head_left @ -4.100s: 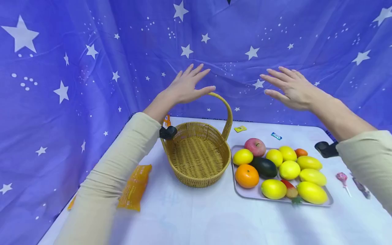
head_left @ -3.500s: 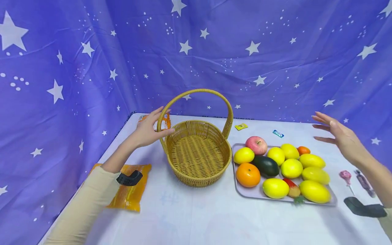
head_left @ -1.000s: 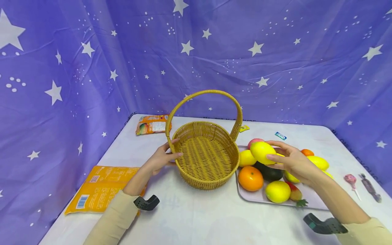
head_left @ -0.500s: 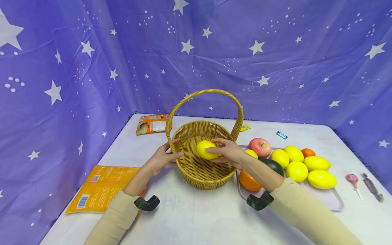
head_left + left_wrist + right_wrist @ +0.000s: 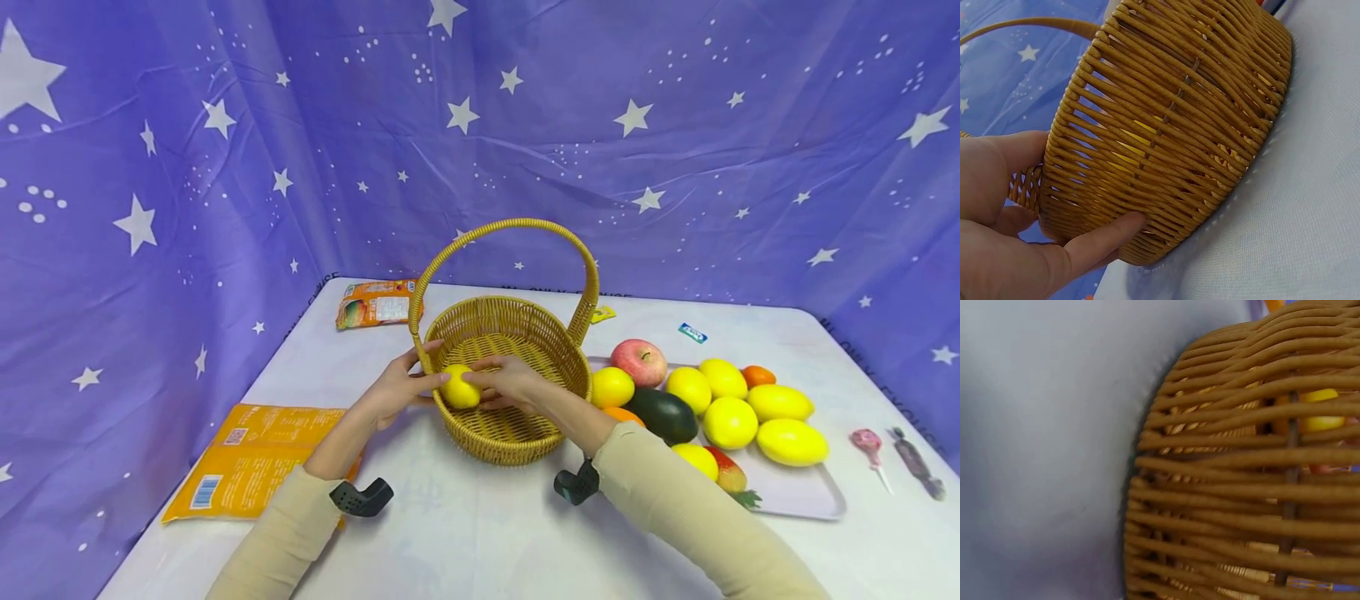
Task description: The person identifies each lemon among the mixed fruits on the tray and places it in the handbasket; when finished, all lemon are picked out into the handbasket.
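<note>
A round woven basket (image 5: pixel 498 450) with a tall arched handle stands mid-table. At its left side my left hand (image 5: pixel 390 393) grips the rim, thumb over the edge; in the left wrist view the fingers (image 5: pixel 1107 240) lie along the outer wall. My right hand (image 5: pixel 513 383) reaches inside and holds a lemon (image 5: pixel 460 388) between thumb and fingers, close to the left inner wall. Yellow (image 5: pixel 1132 150) shows through the weave in the left wrist view. The basket wall (image 5: pixel 1222 506) fills much of the right wrist view and hides most of that hand.
On the right lies a tray (image 5: pixel 813 492) of fruit: an apple (image 5: pixel 639 362), a dark avocado-like fruit (image 5: pixel 662 414), several yellow fruits. Beyond it are a lollipop (image 5: pixel 867 443) and a wrapped candy (image 5: pixel 917 462). Orange packets (image 5: pixel 258 462) lie left; small sweets (image 5: pixel 692 332) sit behind.
Both hands came down from the air. The left took the basket's rim, and the basket shifted slightly right. The right carried a lemon from above the tray into the basket, towards its left side.
</note>
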Demonstrator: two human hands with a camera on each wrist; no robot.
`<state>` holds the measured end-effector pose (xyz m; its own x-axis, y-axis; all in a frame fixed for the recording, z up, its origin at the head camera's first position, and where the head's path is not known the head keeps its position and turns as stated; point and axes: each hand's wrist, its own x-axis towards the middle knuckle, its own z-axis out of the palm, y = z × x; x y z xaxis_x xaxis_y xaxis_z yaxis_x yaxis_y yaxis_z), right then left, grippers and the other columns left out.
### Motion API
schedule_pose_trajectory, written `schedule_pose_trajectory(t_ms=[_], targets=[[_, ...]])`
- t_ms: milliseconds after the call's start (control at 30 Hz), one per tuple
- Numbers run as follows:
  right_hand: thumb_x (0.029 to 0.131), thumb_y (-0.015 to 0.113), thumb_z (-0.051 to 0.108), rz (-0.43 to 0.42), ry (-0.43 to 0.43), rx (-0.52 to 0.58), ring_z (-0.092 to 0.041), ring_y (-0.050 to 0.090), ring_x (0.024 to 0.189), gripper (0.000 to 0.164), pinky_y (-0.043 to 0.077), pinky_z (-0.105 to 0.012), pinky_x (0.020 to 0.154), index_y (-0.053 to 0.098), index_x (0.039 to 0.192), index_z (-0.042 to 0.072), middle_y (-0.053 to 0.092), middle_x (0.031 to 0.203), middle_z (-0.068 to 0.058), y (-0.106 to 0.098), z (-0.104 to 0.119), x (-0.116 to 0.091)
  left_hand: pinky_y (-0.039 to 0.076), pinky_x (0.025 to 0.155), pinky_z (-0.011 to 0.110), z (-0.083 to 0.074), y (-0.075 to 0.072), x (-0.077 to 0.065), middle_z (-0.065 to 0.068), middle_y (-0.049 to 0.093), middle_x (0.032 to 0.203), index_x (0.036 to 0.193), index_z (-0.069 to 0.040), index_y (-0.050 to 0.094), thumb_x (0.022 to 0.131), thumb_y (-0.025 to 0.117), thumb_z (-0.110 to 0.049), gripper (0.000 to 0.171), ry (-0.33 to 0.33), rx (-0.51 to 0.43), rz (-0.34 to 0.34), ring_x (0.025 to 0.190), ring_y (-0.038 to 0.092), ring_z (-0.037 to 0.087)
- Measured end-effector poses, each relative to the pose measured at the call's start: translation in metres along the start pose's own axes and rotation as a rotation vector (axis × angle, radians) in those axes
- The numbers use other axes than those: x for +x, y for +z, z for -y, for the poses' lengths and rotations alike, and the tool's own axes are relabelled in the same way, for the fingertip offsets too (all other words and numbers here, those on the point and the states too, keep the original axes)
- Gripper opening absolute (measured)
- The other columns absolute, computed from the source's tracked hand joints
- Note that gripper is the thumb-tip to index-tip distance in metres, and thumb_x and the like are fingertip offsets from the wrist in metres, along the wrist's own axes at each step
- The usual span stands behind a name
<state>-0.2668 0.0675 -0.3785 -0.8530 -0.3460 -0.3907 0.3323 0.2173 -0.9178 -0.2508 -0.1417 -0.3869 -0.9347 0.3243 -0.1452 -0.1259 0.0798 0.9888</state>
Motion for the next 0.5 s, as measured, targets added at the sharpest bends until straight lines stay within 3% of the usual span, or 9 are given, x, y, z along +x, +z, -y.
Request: schedule_pose_trajectory(t_ms=[300,500], targets=[[0.091,0.067,0.006,0.091,-0.025,0.001,-0.026,0.067,0.092,0.051,0.055,-0.043,0.086,0.049,0.138,-0.001,0.062,0.116,-0.021,-0.006,0.001,-0.002,0.054,0.088,0.044,-0.001,-0.001,0.000,0.024,0.025,0.152,0.152,-0.006,0.027,0.095,0.060,-0.006,0.066,0.004,-0.008,0.005,0.131,0.039,0.040],[0.094,0.063,0.006,0.161,-0.029,-0.016,-0.035,0.059,0.110,0.050,0.050,-0.048,0.093,0.046,0.140,-0.001,0.055,0.126,-0.022,-0.028,0.008,-0.009,0.053,0.089,0.045,-0.001,0.001,-0.001,0.024,0.025,0.152,0.152,-0.007,0.028,0.095,0.060,-0.005,0.066,0.000,-0.012,0.001,0.131,0.040,0.040]])
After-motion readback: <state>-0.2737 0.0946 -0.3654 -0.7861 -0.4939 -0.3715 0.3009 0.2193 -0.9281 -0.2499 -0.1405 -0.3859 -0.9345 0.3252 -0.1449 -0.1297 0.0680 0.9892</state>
